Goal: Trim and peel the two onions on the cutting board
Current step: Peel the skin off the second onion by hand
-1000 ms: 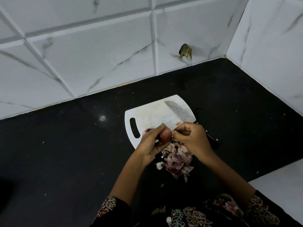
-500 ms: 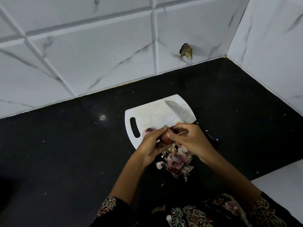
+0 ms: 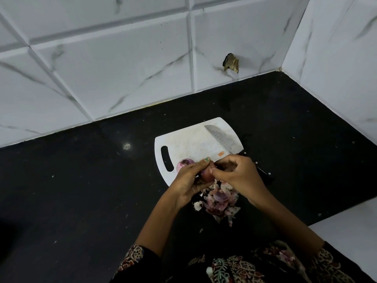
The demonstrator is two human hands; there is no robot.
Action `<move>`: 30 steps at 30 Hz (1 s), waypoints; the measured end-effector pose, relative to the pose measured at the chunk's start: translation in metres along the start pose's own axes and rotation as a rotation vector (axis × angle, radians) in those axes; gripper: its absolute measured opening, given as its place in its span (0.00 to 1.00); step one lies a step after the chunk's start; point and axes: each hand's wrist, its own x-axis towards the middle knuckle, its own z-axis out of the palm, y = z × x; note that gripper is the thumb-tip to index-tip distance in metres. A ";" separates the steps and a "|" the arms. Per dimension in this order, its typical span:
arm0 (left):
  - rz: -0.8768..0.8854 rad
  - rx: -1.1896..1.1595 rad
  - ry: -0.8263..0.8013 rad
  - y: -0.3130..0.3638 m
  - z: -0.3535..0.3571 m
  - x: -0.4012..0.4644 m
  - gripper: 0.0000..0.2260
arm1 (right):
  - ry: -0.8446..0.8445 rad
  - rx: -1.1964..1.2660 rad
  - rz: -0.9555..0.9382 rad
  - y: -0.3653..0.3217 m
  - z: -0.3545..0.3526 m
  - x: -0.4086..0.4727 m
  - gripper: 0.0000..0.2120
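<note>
Your right hand point(image 3: 234, 174) has slid its pinching fingertips lower on the onion point(image 3: 207, 175) your left hand point(image 3: 188, 181) grips, so peeling likely continues, the other onion point(image 3: 184, 163) waiting on the cutting board point(image 3: 189, 139).

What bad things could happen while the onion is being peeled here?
The small onion, pinched between the left hand and the right hand, might slip and drop. The knife lies close behind the hands, so a knuckle could brush its blade. The peel pile could scatter over the counter.
</note>
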 end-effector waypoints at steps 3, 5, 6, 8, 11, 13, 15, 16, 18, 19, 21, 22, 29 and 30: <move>-0.016 0.005 -0.026 -0.002 -0.002 -0.001 0.07 | 0.014 -0.004 0.003 0.001 -0.002 0.000 0.04; -0.039 -0.016 -0.030 -0.003 -0.003 -0.002 0.07 | 0.019 0.027 0.005 0.004 -0.004 0.000 0.04; -0.048 -0.024 -0.024 -0.004 -0.002 -0.002 0.08 | 0.020 0.044 0.016 0.006 -0.004 0.000 0.04; -0.058 -0.030 -0.009 -0.007 -0.002 -0.001 0.08 | 0.009 0.072 0.050 0.013 -0.003 0.001 0.04; -0.069 -0.097 0.021 -0.012 -0.001 0.000 0.07 | 0.012 -0.014 0.047 0.022 0.000 0.009 0.09; -0.073 -0.156 0.046 -0.014 -0.003 -0.002 0.10 | 0.000 -0.178 -0.044 0.026 0.002 0.020 0.12; -0.077 -0.186 0.060 -0.018 -0.007 -0.002 0.14 | -0.075 -0.364 -0.123 0.038 0.004 0.040 0.16; -0.075 -0.190 0.068 -0.020 -0.008 -0.003 0.14 | -0.137 -0.469 -0.140 0.048 0.005 0.052 0.19; -0.068 -0.203 0.106 -0.021 -0.010 -0.006 0.09 | -0.256 -0.686 -0.144 0.064 0.011 0.069 0.26; -0.076 -0.219 0.138 -0.022 -0.011 -0.007 0.07 | -0.292 -0.773 -0.152 0.071 0.014 0.073 0.30; -0.086 -0.236 0.188 -0.025 -0.015 -0.008 0.06 | -0.346 -0.840 -0.230 0.079 0.021 0.071 0.35; -0.088 -0.236 0.198 -0.027 -0.017 -0.008 0.07 | -0.367 -0.831 -0.292 0.081 0.023 0.066 0.37; -0.094 -0.265 0.274 -0.040 -0.025 -0.013 0.10 | -0.306 -0.624 -0.517 0.092 0.009 0.005 0.19; -0.098 -0.266 0.280 -0.042 -0.025 -0.015 0.09 | -0.242 -0.593 -0.516 0.091 0.006 0.004 0.16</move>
